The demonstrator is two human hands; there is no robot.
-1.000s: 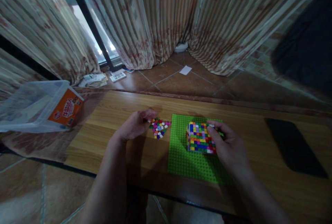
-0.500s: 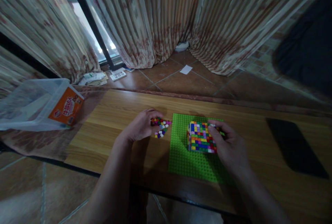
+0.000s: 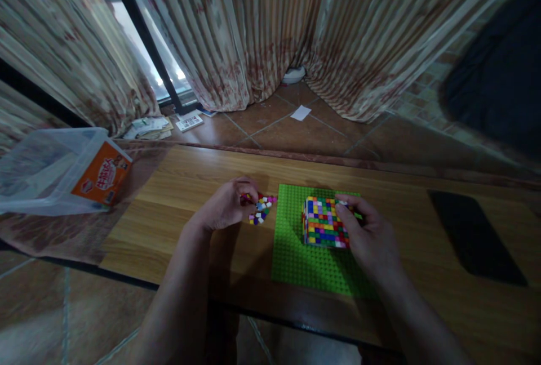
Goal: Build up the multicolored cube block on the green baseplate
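The brick block [image 3: 324, 222], apparently well advanced, is clasped by the right hand [image 3: 374, 235] over the green baseplate [image 3: 289, 258]; at its nine o'clock, loose bricks [image 3: 262, 205] are left by the half-curled left hand [image 3: 226, 206], whose contents cannot be told.

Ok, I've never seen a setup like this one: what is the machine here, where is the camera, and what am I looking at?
There is no machine: these are a person's two bare hands, seen from one camera worn on the head, looking forward and down. The right hand holds a multicoloured brick block, on or just above a green baseplate; I can't tell which. The left hand is at a small pile of loose bricks; whether it grips any is unclear. The baseplate and pile lie on a wooden table, with a flat black object further right.
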